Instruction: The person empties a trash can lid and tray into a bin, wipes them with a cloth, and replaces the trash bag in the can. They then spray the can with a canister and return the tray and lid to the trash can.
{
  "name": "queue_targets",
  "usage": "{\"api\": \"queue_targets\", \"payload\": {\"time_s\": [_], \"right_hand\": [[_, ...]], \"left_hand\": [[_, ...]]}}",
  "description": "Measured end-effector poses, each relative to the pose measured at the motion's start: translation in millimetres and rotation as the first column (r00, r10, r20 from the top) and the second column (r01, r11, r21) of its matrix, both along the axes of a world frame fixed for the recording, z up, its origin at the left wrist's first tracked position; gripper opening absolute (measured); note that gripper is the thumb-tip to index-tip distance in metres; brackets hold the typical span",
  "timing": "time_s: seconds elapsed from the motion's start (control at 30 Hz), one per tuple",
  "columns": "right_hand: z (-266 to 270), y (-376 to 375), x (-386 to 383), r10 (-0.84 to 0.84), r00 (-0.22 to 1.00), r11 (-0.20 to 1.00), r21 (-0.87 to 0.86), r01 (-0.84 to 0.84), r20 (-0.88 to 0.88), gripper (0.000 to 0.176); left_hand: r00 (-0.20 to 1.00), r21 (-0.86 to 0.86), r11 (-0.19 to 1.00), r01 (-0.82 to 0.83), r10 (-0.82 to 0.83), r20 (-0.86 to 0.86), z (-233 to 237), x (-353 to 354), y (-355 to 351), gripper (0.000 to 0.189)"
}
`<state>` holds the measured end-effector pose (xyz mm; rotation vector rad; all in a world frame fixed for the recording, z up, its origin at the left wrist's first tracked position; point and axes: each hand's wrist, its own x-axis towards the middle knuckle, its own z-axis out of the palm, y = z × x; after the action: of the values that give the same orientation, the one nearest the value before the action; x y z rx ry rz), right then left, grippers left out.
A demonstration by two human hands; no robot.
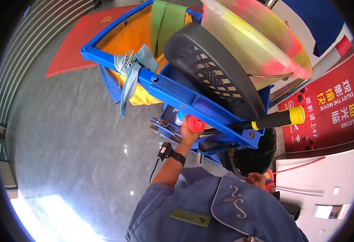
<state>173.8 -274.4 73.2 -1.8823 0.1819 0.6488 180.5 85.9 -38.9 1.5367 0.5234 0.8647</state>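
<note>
Your left hand (190, 132) clasps the red-capped tool handle (196, 124), not yet off the blue plastic cart (173, 86); your right hand (256, 180) hides its grip.

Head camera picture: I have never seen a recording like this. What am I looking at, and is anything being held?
This is one wide, rounded picture from a camera worn on a person's head; it looks turned upside down. The wearer's own hands do not show. A person in a blue uniform reaches one hand to a red-capped handle on a blue cleaning cart and seems to grip it. Their other hand is by their head. The cart carries an orange bag, a green cloth, a dark slotted plastic piece and a translucent pink basin, over a grey floor.
</note>
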Motion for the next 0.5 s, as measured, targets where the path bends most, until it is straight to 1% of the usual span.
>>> {"api": "queue_targets", "payload": {"time_s": [0.07,0.17,0.2,0.27,0.33,0.4,0.43,0.5], "right_hand": [[4,1,-3,0.012,1.000,1.000,-0.026,-0.012,-0.001,0.015],[7,6,-5,0.014,1.000,0.998,-0.059,-0.014,0.011,0.014],[7,6,-6,0.019,1.000,0.998,-0.052,-0.018,0.018,0.014],[4,3,-7,0.021,0.999,0.999,-0.035,-0.020,0.036,0.013],[-4,-9,-5,0.053,0.997,0.999,-0.014,-0.052,0.058,0.013],[-2,-9,-5,0.066,0.995,0.998,-0.011,-0.065,0.070,0.013],[2,-7,-7,0.064,0.995,0.998,-0.020,-0.063,0.073,0.013],[3,-4,-9,0.046,0.996,0.999,-0.028,-0.044,0.073,0.013]], "left_hand": [[0.999,-0.063,0.998,0.021,-0.024,-0.041,6,1,0,0.062],[0.991,-0.063,0.994,0.094,-0.099,-0.088,-2,13,6,0.062],[0.987,-0.005,0.993,0.119,-0.119,-0.111,-17,22,6,0.061],[0.975,0.114,0.978,0.177,-0.158,-0.158,-63,48,4,0.060],[0.961,0.160,0.964,0.215,-0.179,-0.209,-73,63,1,0.053],[0.938,0.263,0.927,0.269,-0.190,-0.290,-70,70,0,0.047],[0.939,0.367,0.878,0.309,-0.220,-0.264,-72,71,3,0.040],[0.895,0.455,0.802,0.387,-0.208,-0.394,-28,65,7,0.038]]}}
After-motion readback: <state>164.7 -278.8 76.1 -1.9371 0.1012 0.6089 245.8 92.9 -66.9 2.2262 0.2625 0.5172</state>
